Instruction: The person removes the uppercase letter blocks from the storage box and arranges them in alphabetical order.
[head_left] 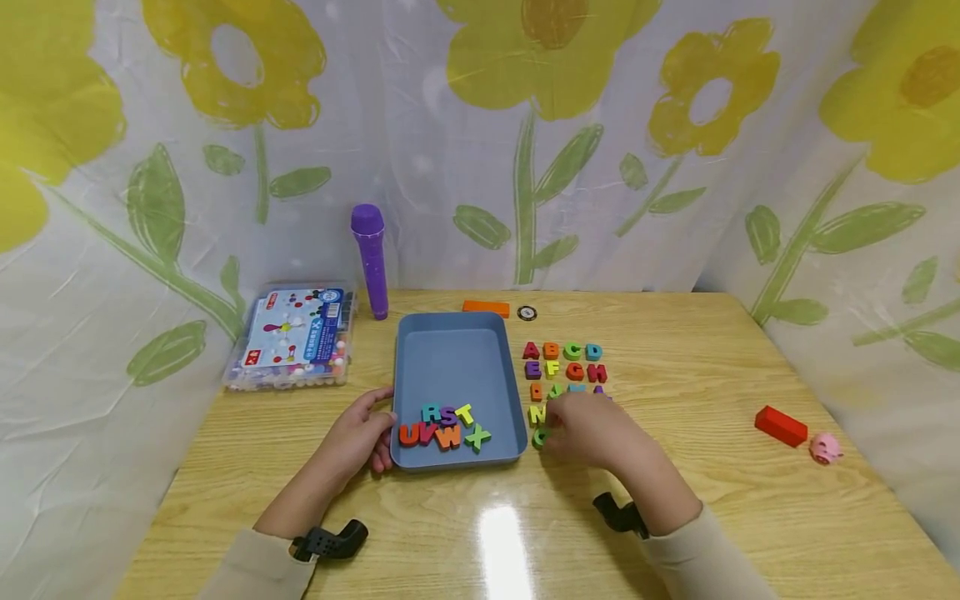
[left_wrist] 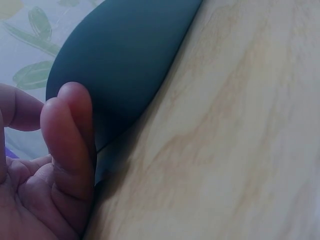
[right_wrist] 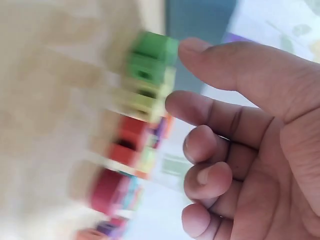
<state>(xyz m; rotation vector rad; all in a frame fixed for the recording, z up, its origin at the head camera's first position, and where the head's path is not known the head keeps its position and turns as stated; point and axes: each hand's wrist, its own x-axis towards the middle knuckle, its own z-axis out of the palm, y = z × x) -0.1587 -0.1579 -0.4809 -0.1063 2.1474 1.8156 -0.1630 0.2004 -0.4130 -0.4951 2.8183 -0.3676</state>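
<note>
Head view looks down; wrist views close, sharing its tray (head_left: 457,358)

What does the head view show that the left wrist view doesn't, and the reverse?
Only the head view shows the colourful letter blocks R to X lying in the tray, the rows of letters on the wooden table, the right hand over them, and the purple cylinder. Only the left wrist view shows the left fingers close against the tray's outer wall. Both show the blue rectangular plastic tray and the left hand.
</note>
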